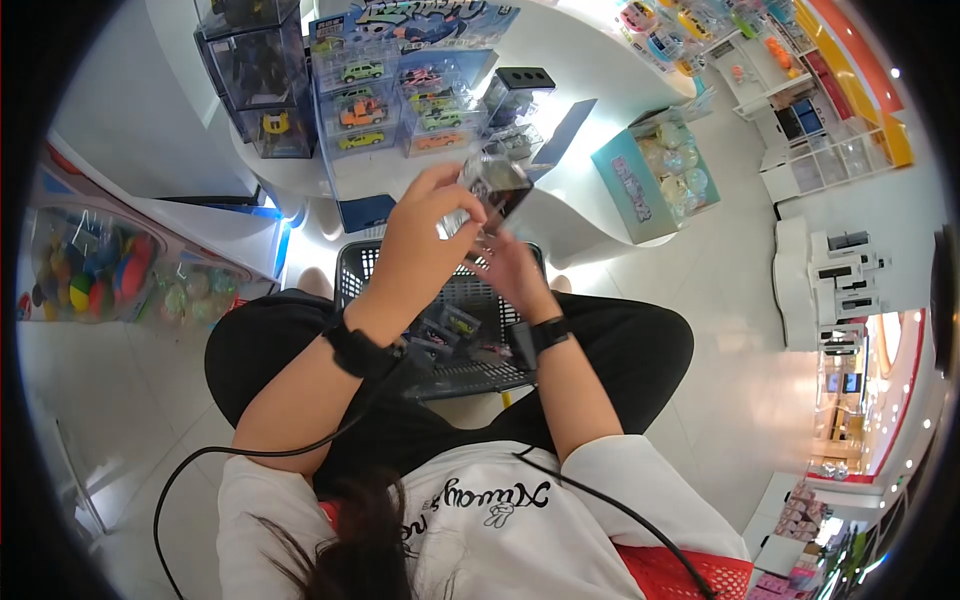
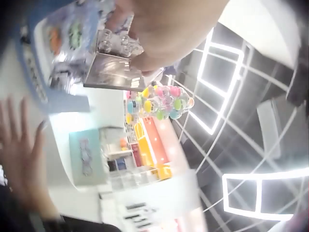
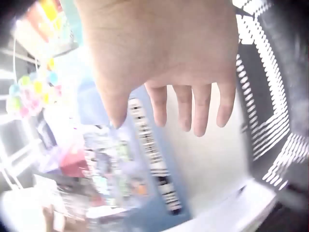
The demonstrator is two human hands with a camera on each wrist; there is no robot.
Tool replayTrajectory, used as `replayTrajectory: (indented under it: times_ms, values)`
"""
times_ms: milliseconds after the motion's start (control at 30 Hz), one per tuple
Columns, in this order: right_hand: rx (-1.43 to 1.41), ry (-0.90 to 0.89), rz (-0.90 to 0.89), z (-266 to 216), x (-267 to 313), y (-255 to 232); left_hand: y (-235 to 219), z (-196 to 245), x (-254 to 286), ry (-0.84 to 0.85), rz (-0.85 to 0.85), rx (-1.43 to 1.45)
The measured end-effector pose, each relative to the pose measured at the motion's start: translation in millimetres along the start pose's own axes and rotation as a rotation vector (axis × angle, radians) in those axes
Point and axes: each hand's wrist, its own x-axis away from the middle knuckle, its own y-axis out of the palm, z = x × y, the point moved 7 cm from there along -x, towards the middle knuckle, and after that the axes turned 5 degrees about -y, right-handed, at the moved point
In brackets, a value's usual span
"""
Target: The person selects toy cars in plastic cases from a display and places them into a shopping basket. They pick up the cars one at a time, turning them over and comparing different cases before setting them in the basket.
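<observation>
My left hand [image 1: 420, 230] grips a small clear display case [image 1: 503, 190] with a dark face, held up in front of the shelf. In the left wrist view the case [image 2: 112, 73] shows silvery round parts inside, with thumb and fingers at its edge. Just below it in the head view is my right hand [image 1: 517, 275]. The right wrist view shows that hand [image 3: 166, 48] with its fingers straight and spread, holding nothing. Beneath both hands a black plastic basket [image 1: 470, 383] sits between my knees, with several dark packages [image 1: 455, 325] in it.
A blue cardboard display [image 1: 430, 28] holding toy cars [image 1: 362, 112] in clear cases stands on the white curved counter. Stacked clear boxes [image 1: 262, 75] are to its left. A teal box [image 1: 630, 185] of clear balls sits right. A black cable [image 1: 200, 455] hangs from my left wrist.
</observation>
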Motion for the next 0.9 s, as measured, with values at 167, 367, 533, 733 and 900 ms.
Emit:
replayTrajectory:
  times_ms: [167, 367, 533, 733, 900]
  values:
    - [0.454, 0.003, -0.172, -62, 4, 51, 26, -58, 27, -0.395, -0.199, 0.277]
    - [0.754, 0.306, 0.208, 48, 20, -62, 27, -72, 33, -0.2, -0.181, -0.193]
    - [1.343, 0.461, 0.248, 163, 70, -165, 23, -53, 29, -0.268, -0.259, -0.181]
    - [1.652, 0.739, 0.08, 201, 107, -183, 20, -23, 9, -0.085, -0.19, -0.268]
    - [1.639, 0.876, 0.084, 201, 108, -190, -1, -1, -28, 0.098, -0.132, -0.438]
